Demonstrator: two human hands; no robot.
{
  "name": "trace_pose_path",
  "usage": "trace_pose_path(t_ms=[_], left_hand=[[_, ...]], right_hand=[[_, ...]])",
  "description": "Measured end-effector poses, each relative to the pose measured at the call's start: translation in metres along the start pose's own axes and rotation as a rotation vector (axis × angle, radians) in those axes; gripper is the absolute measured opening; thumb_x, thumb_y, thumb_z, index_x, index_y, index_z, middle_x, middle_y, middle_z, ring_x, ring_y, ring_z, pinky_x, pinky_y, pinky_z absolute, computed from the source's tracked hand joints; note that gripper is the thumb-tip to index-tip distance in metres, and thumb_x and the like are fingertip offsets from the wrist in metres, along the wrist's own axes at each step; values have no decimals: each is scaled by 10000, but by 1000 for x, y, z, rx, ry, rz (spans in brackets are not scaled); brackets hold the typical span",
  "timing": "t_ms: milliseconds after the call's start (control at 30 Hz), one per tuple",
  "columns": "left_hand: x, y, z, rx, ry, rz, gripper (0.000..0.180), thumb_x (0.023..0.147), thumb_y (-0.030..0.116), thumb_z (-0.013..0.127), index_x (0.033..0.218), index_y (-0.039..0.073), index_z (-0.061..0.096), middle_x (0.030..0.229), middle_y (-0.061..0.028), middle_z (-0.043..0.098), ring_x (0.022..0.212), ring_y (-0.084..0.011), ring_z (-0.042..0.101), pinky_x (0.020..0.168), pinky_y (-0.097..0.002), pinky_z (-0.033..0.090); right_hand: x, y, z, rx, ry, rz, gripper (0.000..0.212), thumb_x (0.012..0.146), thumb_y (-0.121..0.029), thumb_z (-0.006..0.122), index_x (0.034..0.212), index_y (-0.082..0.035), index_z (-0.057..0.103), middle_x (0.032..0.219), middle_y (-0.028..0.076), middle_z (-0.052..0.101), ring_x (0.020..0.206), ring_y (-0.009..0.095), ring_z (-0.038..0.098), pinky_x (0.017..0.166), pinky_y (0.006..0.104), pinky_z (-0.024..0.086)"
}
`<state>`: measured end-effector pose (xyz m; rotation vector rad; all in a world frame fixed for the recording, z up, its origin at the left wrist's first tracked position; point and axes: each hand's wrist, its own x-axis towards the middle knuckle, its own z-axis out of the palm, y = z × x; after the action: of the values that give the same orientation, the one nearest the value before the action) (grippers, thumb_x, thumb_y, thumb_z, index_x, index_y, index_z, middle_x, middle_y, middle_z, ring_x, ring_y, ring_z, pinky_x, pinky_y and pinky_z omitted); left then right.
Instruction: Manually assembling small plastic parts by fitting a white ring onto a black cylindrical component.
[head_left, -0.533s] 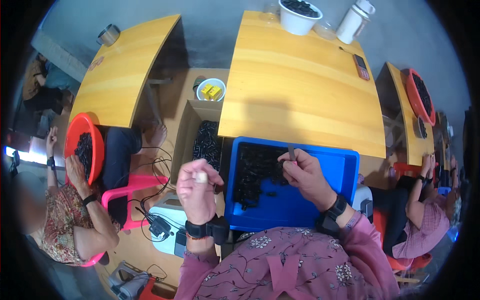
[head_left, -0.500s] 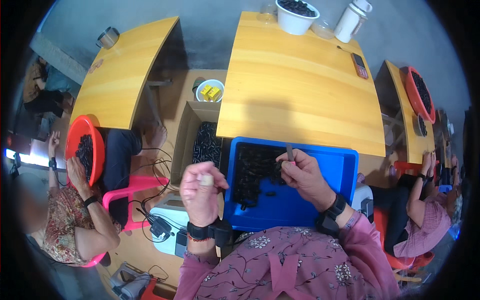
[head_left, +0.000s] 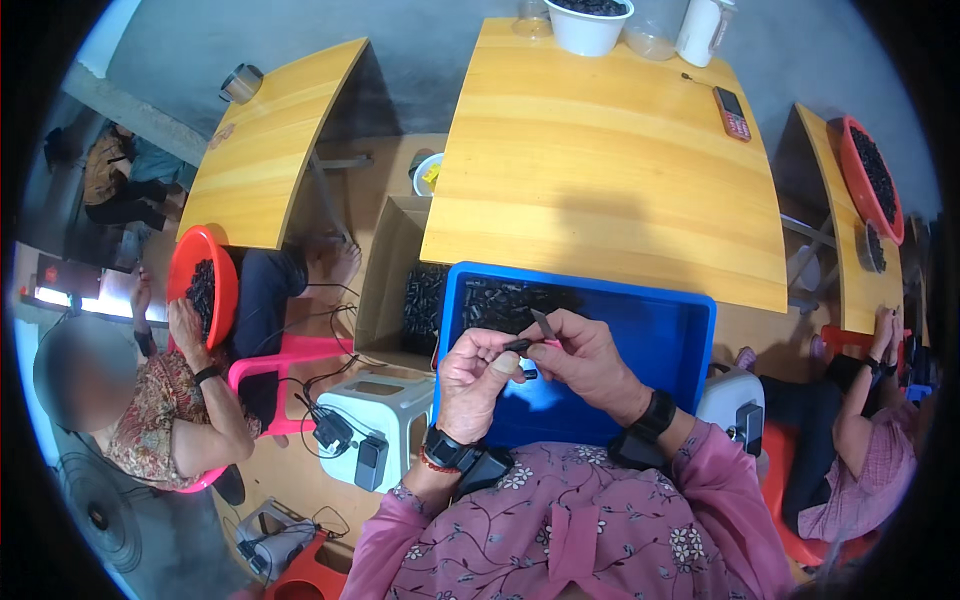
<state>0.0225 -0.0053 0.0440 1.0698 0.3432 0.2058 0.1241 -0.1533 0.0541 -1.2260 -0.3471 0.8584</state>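
Over the blue tray (head_left: 650,420) on my lap, my two hands meet close together. In my right hand (head_left: 598,368) is a small knife (head_left: 543,324) with a dark flat blade and a bit of pink handle showing. My left hand (head_left: 474,388) pinches a small black piece (head_left: 518,345) between thumb and fingers, right beside the knife. A second black piece (head_left: 530,375) shows under the left fingertips; whether it is held I cannot tell. Many similar black pieces (head_left: 490,302) lie along the tray's far left part.
A wooden table (head_left: 600,140) stands beyond the tray, bearing a white tub (head_left: 590,30), a bottle (head_left: 705,35) and a phone (head_left: 732,115). Left of the tray are a cardboard box (head_left: 385,265) and a grey-white stool (head_left: 365,420). Seated people work on both sides, one with a red basin (head_left: 228,290).
My left hand has moved right and turned inward, and now pinches a black piece. My right hand with the knife has shifted slightly left and down. The view has tilted a little.
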Motion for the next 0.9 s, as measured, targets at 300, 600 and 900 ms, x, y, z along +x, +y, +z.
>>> trace_pose_path(t_ms=[300,600,900], left_hand=[[-1,-7,11,-11,11,-13,256,899,96,686,1121,-8,610,945,-75,664,780,-137,641,744,-281,547],[-1,-18,4,68,-71,-3,257,913,79,653,1160,13,628,1051,-134,673,811,-193,677,749,-325,578],[6,-19,6,-263,-17,-196,222,935,98,622,1141,16,611,1007,-128,676,804,-221,688,753,-366,589]], right_hand=[[-6,-5,-15,-65,-88,-69,148,899,-80,680,984,31,632,902,71,697,846,96,656,750,240,536],[-10,-1,-16,-88,-19,-42,124,894,-125,676,852,-18,631,720,-23,597,663,25,499,543,210,392],[-1,26,-26,114,39,32,192,897,-177,665,899,8,612,780,27,638,689,58,573,589,236,475]])
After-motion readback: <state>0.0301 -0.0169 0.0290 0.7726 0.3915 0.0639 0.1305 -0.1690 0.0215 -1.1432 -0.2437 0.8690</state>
